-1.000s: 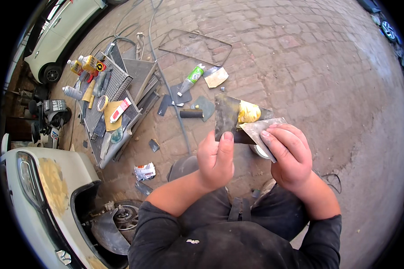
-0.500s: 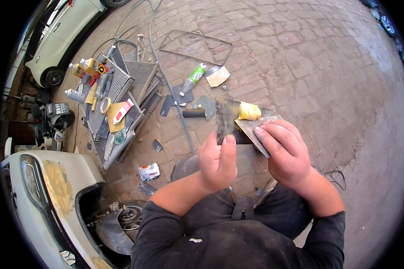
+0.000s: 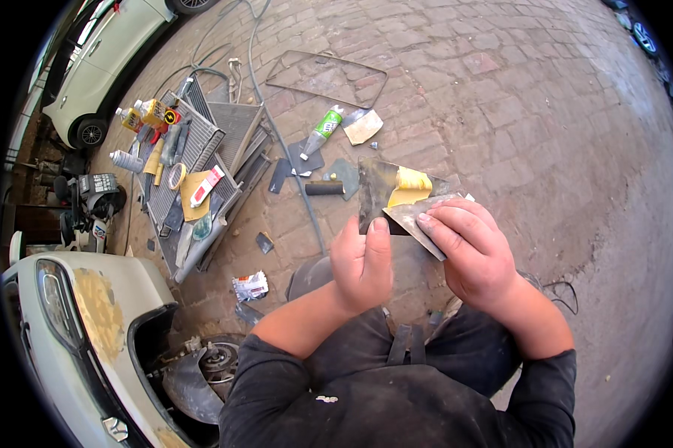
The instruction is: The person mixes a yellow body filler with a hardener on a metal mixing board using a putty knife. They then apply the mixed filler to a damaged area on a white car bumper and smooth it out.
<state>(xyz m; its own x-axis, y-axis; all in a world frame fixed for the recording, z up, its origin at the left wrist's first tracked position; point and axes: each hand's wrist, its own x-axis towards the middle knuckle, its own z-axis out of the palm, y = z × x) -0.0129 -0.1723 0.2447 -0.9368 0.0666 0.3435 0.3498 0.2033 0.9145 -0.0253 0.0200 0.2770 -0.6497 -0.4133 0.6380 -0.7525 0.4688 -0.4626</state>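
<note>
Over plate (image 3: 372, 187) tight in left fingers (image 3: 378, 239), scraper (image 3: 411, 218) tight in right fingers (image 3: 454, 225), long edge diagonal, corner leftward.

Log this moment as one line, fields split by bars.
left hand: gripping dark plate | right hand: gripping grey spreader | yellow paste: on plate, at spreader's edge | green-labelled bottle: lying on its side

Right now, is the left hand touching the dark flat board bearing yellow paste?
Touching: the head view shows the left hand gripping the dark flat board, thumb over its edge.
</note>
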